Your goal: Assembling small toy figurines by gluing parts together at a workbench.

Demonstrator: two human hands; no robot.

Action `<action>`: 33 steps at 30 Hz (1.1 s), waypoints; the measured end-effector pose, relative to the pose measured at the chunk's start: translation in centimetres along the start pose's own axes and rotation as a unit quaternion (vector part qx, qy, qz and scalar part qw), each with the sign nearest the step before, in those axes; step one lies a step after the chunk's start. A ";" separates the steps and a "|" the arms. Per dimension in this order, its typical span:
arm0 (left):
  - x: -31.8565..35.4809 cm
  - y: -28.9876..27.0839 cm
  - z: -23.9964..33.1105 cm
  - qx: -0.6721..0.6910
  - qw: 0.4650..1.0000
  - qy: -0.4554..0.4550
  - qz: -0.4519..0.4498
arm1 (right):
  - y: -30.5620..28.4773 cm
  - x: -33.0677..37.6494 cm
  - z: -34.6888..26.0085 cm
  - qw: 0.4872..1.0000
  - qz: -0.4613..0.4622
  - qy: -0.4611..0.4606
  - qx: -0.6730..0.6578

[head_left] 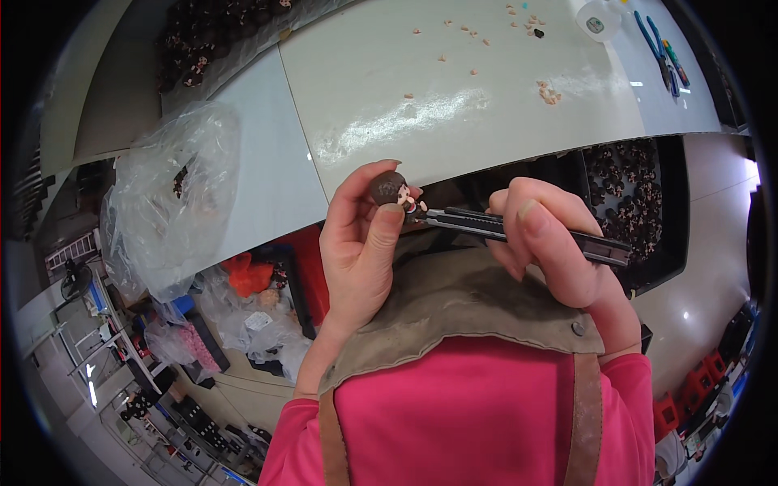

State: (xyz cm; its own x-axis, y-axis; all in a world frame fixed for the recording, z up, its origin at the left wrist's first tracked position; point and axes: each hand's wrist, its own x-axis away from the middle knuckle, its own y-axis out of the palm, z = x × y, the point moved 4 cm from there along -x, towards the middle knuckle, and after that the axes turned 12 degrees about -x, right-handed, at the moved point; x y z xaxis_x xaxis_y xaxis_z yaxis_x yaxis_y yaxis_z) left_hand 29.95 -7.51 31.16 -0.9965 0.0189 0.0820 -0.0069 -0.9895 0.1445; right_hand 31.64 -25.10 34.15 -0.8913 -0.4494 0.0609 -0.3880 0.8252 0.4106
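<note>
Beyond the figurine (389, 189), a white bottle (605, 16) bears a label (594, 25).

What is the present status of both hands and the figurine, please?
Left hand holds dark-haired figurine. Right hand grips cutter knife, tip at figurine, contact unclear. Nothing visibly between them.

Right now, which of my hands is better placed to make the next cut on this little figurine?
Probably your right hand: it holds the utility knife, tip pointing at the figurine. Your left hand is occupied, pinching the figurine between thumb and fingers.
</note>
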 end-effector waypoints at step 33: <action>-0.6 0.2 0.9 0.140 0.981 -0.133 -0.022 | -0.6 0.2 -0.8 0.986 0.001 -0.128 0.106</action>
State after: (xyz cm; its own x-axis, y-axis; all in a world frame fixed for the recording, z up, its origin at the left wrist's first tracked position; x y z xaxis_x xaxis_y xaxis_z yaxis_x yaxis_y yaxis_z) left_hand 30.67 -7.57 31.98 -0.9385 0.1341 0.3183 0.0113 -0.9091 0.4164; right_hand 31.90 -25.99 34.66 -0.9115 -0.3688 -0.1821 -0.4025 0.8910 0.2101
